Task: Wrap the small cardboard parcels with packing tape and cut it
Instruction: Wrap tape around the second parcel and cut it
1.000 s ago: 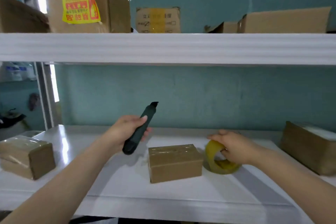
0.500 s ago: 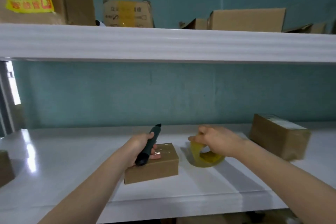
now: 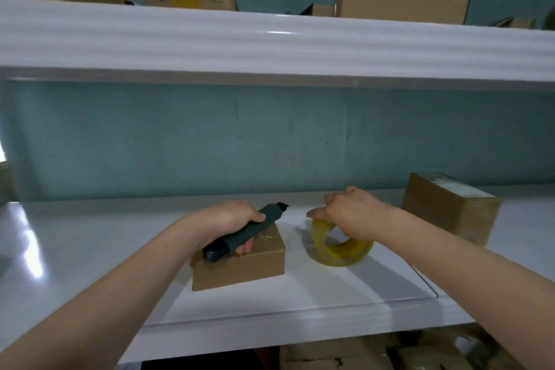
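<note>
Cardboard parcel [image 3: 240, 267] sits under the left hand [image 3: 225, 218] gripping a dark cutter [image 3: 255, 230]; right hand [image 3: 351, 213] grips glossy tape roll [image 3: 339, 252].

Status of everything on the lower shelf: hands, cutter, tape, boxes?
left hand: grips the utility knife, over the small parcel
utility knife: held slanted, tip pointing away; blade state unclear
small parcel: closed, flat on the shelf, glossy tape on top
right hand: grips the tape roll
tape roll: tilted on the shelf, apart from the small parcel
larger parcel: closed, untouched, far right
</note>
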